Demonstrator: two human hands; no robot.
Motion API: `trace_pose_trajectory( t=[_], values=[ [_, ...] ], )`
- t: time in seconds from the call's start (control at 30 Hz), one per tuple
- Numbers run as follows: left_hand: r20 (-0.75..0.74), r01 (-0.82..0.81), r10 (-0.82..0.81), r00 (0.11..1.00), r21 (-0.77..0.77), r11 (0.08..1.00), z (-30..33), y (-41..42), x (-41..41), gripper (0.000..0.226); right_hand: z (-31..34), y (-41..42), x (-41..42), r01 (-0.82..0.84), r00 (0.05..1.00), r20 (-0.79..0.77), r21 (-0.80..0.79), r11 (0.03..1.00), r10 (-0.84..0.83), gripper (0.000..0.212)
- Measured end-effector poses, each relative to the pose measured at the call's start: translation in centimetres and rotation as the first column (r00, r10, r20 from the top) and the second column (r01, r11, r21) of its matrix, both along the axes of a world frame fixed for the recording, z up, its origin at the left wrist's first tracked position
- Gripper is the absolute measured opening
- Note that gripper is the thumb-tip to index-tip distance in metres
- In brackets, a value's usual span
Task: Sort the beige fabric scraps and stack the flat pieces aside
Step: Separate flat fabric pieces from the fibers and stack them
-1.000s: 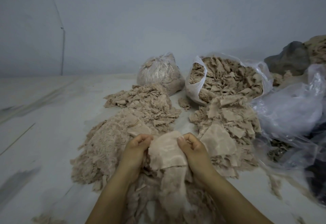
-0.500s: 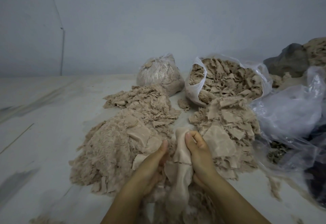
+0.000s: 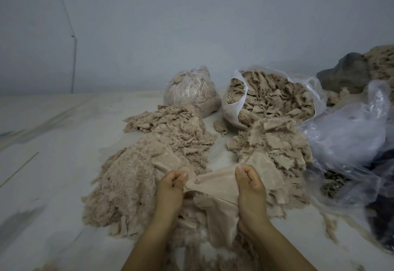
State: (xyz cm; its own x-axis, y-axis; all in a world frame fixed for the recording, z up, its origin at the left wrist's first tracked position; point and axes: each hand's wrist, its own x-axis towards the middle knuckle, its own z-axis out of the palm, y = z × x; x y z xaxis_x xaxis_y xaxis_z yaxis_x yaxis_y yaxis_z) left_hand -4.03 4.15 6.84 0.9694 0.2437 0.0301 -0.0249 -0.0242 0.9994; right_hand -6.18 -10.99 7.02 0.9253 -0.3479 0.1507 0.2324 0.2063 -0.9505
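Observation:
A beige fabric scrap (image 3: 215, 187) with a ribbed band is stretched between my two hands low in the middle of the view. My left hand (image 3: 170, 187) pinches its left edge and my right hand (image 3: 249, 185) pinches its right edge; the lower part hangs down between my forearms. Under my hands lies a loose heap of beige scraps (image 3: 128, 185) spreading left. A pile of flatter beige pieces (image 3: 275, 149) lies just right of my right hand.
An open white plastic bag (image 3: 236, 104) full of beige scraps stands at the back, a tied clear bag (image 3: 191, 91) of scraps to its left. Crumpled clear plastic (image 3: 351, 138) and dark fabric (image 3: 345, 72) crowd the right side. Another scrap pile (image 3: 166, 119) lies mid-floor.
My hands were close together on a bunched scrap half a second ago; they have moved apart and now hold it spread wide between them.

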Motion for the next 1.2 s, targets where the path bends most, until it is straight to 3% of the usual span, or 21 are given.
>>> trace_pose_trajectory(
  t=[0.13, 0.23, 0.33, 0.4, 0.5, 0.57, 0.7, 0.77, 0.8, 0.87, 0.9, 1.0, 1.13, 1.2],
  values=[
    [0.144, -0.121, 0.058, 0.988, 0.481, 0.868, -0.3, 0.9, -0.2, 0.028, 0.5, -0.7, 0.0, 0.05, 0.999, 0.007, 0.04, 0.998, -0.05, 0.025],
    [0.126, -0.12, 0.058, 0.99, 0.575, 0.809, 0.0, 2.1, -0.2, 0.033, 1.2, -2.2, 0.5, 0.057, 0.998, -0.011, -0.031, 0.998, -0.058, 0.022],
    [0.122, 0.002, -0.116, 0.986, 0.681, 0.733, 1.1, 1.0, 0.1, 0.026, 1.5, -1.8, 0.6, -0.179, 0.982, -0.09, -0.126, 0.976, 0.169, 0.019],
    [0.131, 0.095, -0.228, 0.965, 0.635, 0.767, 2.3, -0.3, -0.1, 0.027, 1.8, -0.7, 0.4, -0.307, 0.952, -0.072, -0.185, 0.933, 0.299, 0.019],
    [0.007, 0.384, -0.405, 0.914, 0.304, 0.872, 3.4, -1.4, -0.5, 0.052, 2.3, 0.4, 0.5, -0.343, 0.935, -0.003, -0.267, 0.901, 0.355, 0.025],
    [-0.002, 0.458, -0.464, 0.886, 0.167, 0.873, 3.0, -1.7, -0.7, 0.034, 2.3, 0.6, 0.8, -0.295, 0.95, 0.007, -0.296, 0.908, 0.311, 0.029],
    [0.022, 0.219, -0.218, 0.976, -0.053, 0.974, 3.0, -1.2, 0.1, 0.013, 0.9, -0.3, 0.9, -0.131, 0.99, -0.011, -0.427, 0.895, 0.139, 0.031],
    [0.013, 0.045, -0.044, 0.999, -0.144, 0.988, 3.3, 0.1, 1.1, 0.014, -0.2, -1.1, 0.6, -0.181, 0.983, -0.077, -0.43, 0.885, 0.164, 0.031],
    [0.012, 0.033, -0.032, 0.999, -0.172, 0.985, 3.5, 0.7, 1.5, 0.014, -0.6, -1.2, 0.3, -0.223, 0.975, -0.106, -0.457, 0.861, 0.196, 0.036],
    [-0.004, 0.119, -0.121, 0.993, -0.175, 0.977, 3.9, 0.9, 1.7, 0.028, -0.7, -1.1, -0.2, -0.326, 0.945, -0.157, -0.523, 0.787, 0.287, 0.051],
    [-0.018, 0.174, -0.18, 0.984, -0.181, 0.968, 3.9, 0.7, 1.6, 0.032, -0.6, -0.8, -0.3, -0.383, 0.923, -0.17, -0.504, 0.774, 0.346, 0.049],
    [-0.008, 0.227, -0.229, 0.973, -0.125, 0.966, 3.6, -0.5, 1.1, 0.027, -0.1, 0.5, -0.4, -0.529, 0.846, -0.16, -0.37, 0.764, 0.509, 0.014],
    [0.07, 0.15, -0.146, 0.987, -0.057, 0.987, 3.4, 0.0, 1.2, 0.018, -0.3, 0.2, -0.1, -0.496, 0.868, -0.168, -0.237, 0.836, 0.467, 0.015],
    [0.061, 0.176, -0.175, 0.983, -0.005, 0.984, 3.3, -0.1, 1.0, 0.026, 0.0, -0.1, 0.1, -0.458, 0.876, -0.199, -0.057, 0.887, 0.439, 0.026]
  ],
)
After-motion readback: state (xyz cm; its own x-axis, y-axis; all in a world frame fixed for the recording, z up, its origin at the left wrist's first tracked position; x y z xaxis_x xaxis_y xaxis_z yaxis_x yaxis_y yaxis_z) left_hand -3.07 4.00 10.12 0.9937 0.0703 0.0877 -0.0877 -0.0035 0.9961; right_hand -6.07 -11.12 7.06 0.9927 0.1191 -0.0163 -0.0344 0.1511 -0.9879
